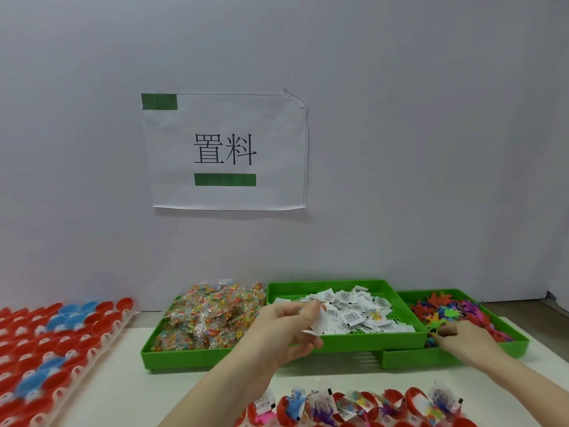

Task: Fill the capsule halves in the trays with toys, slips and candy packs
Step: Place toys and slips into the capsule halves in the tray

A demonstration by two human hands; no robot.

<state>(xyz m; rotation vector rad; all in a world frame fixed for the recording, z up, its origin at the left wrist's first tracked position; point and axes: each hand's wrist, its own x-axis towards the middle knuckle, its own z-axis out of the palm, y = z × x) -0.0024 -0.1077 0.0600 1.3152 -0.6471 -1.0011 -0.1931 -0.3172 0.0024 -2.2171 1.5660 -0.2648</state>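
A white paper sign (226, 151) is taped to the grey wall, printed "置料" in black, with 2 green bars covering other text. Slips (360, 312) carry barcode-like print, too small to be read.

3 green bins are set against the wall: left bin (184, 355) heaped with clear candy packs (209, 312), middle bin (354, 339) with the white slips, right bin (498, 346) with flat multicoloured toys (446, 309). The right bin's left end is tucked under the middle bin.

Left hand (286, 328) is held over the middle bin's front left corner, several slips pinched in curled fingers. Right hand (462, 337) is laid in the toy pile, fingers curled among toys; an actual grip cannot be told.

Red and blue capsule halves (46, 343) are seated in a white tray (101, 340) at left, blurred, cut by the edge. Filled red halves (354, 408) are seen along the bottom edge, cropped, holding toys, slips, packs.
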